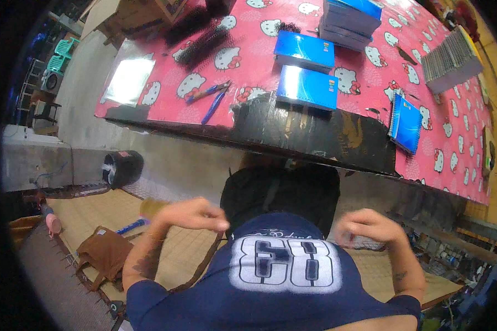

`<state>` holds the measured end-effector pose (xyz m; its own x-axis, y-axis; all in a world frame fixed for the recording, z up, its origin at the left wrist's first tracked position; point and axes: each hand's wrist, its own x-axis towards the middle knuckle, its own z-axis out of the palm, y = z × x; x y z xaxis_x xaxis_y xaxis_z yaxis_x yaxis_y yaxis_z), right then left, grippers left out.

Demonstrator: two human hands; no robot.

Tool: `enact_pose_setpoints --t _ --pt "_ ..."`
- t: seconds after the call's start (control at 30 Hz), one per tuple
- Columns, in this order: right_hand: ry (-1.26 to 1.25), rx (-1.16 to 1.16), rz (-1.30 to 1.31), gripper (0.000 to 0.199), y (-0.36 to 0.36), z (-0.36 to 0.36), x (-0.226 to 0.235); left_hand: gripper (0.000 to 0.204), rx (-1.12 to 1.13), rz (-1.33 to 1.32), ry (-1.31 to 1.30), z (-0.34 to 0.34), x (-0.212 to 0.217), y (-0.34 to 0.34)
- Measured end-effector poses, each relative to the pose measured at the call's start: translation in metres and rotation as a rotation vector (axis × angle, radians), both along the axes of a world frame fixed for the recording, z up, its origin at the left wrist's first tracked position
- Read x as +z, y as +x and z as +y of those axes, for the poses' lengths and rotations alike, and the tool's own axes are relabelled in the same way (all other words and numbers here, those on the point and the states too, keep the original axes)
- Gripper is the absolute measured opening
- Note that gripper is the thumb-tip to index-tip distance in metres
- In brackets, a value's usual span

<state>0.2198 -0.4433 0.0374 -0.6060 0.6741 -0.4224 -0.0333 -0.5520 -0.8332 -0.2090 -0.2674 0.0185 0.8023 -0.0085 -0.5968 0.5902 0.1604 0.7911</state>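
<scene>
Both of my hands are raised over my lap, away from the table. My left hand (197,214) is loosely closed, its fingers curled, and nothing shows in it. My right hand (368,226) is bent at the wrist and smeared by motion; I see nothing held in it, and its fingertips are unclear. Beyond them, near the table's front edge, lie two stacks of blue-covered notebooks (307,87) (305,48). A spiral-bound blue notebook (406,122) sits to their right. Pliers with blue handles (214,107) and a second pair with orange-and-blue handles (202,92) rest at the left.
The table (248,60) has a pink cartoon-patterned cover, worn to black at its front. Dark coil bindings (200,44), a taller notebook stack (349,27) and a row of bound notebooks (453,62) lie on it. A black bin (124,167) and brown bag (102,255) are at left.
</scene>
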Motion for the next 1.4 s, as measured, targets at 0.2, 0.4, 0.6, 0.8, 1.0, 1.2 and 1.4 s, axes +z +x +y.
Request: enact_pose_setpoints --t 0.2,0.4,0.6,0.8,1.0,1.2,1.4 --pt "0.191 -0.338 -0.498 0.022 -0.072 -0.02 -0.075 0.021 0.103 -0.035 0.724 -0.055 -0.057 0.016" --pt "0.394 0.099 -0.767 0.023 -0.068 0.008 -0.073 0.027 -0.122 0.067 0.524 -0.032 -0.082 -0.004" --pt "0.206 -0.009 -0.255 0.03 -0.016 0.015 -0.044 0.022 -0.235 -1.073 0.765 -0.011 0.161 -0.061" --pt "0.157 -0.076 -0.267 0.036 -0.036 0.02 -0.065 0.009 -0.33 -1.508 1.353 -0.095 0.181 -0.143" --pt "-0.048 -0.254 -0.177 0.034 -0.021 -0.016 -0.093 0.021 0.478 -1.62 0.585 -0.049 0.108 -0.097" --pt "0.234 0.164 -0.276 0.037 0.018 0.043 -0.089 0.033 0.172 -0.635 0.469 0.01 0.063 0.161" --pt "0.454 0.288 -0.401 0.039 0.021 0.127 0.043 0.029 -0.564 -0.868 -0.012 -0.09 0.073 0.296"
